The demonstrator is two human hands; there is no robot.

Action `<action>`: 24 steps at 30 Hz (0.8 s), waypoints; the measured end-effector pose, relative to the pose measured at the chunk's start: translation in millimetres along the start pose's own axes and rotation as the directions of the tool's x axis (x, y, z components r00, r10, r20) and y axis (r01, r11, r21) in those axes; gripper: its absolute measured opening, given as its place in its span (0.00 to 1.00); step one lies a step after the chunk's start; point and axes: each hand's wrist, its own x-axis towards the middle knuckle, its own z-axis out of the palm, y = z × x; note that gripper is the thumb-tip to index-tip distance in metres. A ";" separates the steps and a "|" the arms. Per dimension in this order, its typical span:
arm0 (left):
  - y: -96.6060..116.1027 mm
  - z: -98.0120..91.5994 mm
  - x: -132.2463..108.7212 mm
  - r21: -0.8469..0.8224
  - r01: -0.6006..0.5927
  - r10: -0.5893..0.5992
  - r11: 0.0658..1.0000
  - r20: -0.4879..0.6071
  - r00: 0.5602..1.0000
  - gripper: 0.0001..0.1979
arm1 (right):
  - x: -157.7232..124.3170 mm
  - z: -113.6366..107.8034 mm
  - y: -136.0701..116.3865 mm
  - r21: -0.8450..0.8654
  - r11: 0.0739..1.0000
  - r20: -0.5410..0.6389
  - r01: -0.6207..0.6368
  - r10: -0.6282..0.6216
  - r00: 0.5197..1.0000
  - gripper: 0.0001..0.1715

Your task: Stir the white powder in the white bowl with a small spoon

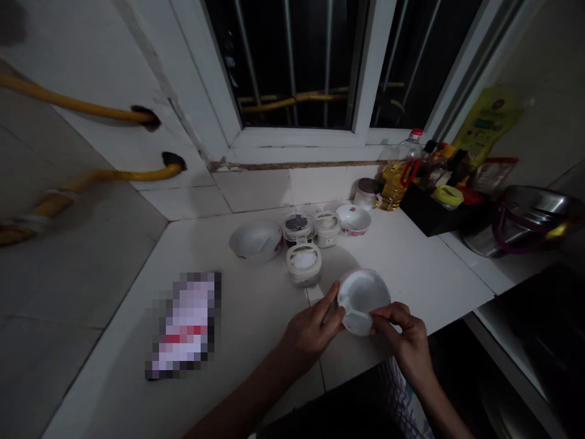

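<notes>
A small white bowl is held up over the near part of the counter, its open top facing me. My left hand is closed on the bowl's left rim, thumb and fingers gripping it. Across the lower inside of the bowl lies a pale shape that looks like a white spoon. My right hand pinches its end by the near right rim; the fingertips hide part of it. Just beyond the bowl stands a clear-lidded seasoning jar with white contents.
Behind stand two more jars, a dark-filled one and a pale one, between a larger bowl and a patterned bowl. An oil bottle, a black box and a steel pot line the right. A blurred-out object lies left.
</notes>
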 end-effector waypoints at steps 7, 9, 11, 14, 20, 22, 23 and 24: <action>-2.4 5.0 -2.3 -0.116 0.116 -0.112 0.986 0.038 0.993 0.08 | 10.6 -11.0 -0.2 0.317 0.918 -0.023 -0.240 0.260 0.965 0.09; -3.4 6.5 -3.3 -0.141 0.147 -0.141 0.979 0.052 0.989 0.08 | 13.0 -12.7 3.1 0.356 0.898 -0.019 -0.260 0.285 0.958 0.09; -4.4 7.3 -3.2 -0.169 0.189 -0.180 0.967 0.071 0.981 0.08 | 14.8 -13.6 7.7 0.386 0.882 -0.011 -0.271 0.299 0.954 0.09; -5.5 7.6 -1.7 -0.210 0.239 -0.229 0.948 0.071 0.971 0.08 | 17.8 -14.4 13.9 0.408 0.869 0.002 -0.281 0.307 0.952 0.09; -5.7 6.4 0.1 -0.265 0.302 -0.286 0.915 0.101 0.953 0.09 | 38.5 -11.1 4.3 0.407 0.890 -0.003 -0.204 0.225 0.974 0.08; -5.5 6.3 0.1 -0.273 0.309 -0.290 0.911 0.106 0.951 0.10 | 51.6 -4.6 -5.9 0.426 0.888 -0.007 -0.170 0.191 0.982 0.07; -5.5 6.5 0.1 -0.276 0.309 -0.292 0.910 0.101 0.951 0.10 | 58.8 0.0 -11.3 0.428 0.891 -0.010 -0.151 0.172 0.985 0.06; -5.4 6.8 0.2 -0.275 0.313 -0.297 0.909 0.099 0.950 0.10 | 66.0 5.4 -16.6 0.422 0.897 0.006 -0.129 0.140 0.990 0.06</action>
